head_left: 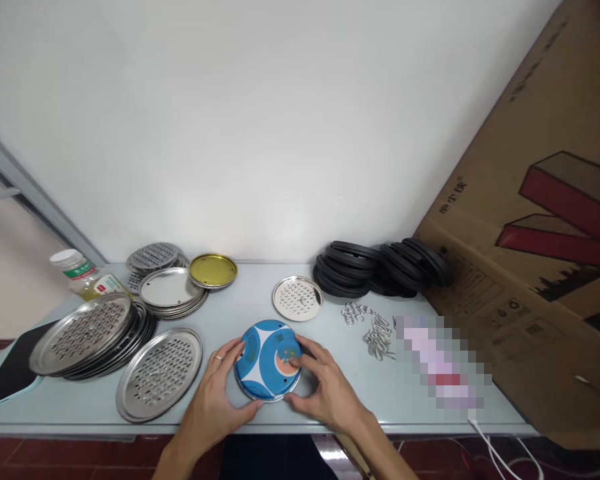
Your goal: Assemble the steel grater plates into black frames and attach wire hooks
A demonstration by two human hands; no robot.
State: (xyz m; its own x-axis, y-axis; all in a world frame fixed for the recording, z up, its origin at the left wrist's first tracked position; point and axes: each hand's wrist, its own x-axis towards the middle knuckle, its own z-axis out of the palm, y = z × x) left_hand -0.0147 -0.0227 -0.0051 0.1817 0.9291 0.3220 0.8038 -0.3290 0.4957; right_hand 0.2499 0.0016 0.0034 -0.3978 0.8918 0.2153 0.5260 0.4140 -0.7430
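Observation:
Both hands hold a round blue-and-white printed tin lid [269,363] by its rim, above the front of the table. My left hand [221,389] grips its left side, thumb at the lower edge and fingers at the upper left. My right hand [325,389] grips the right side, with a finger lying over the orange print. A silvery rim shows along the lid's lower edge; what lies underneath is hidden. Just behind it rests a small round grater disc [298,298]. Left of my left hand lies a larger grater disc [160,375].
Left stand stacked grater discs [83,333], plain metal discs [171,289], a gold lid [213,270], a jar [87,275] and a black tablet-like slab [15,363]. Right are black rings [345,270], small metal rings [355,312], metal clips [379,339], a blurred-out object [440,363] and a cardboard box [520,267].

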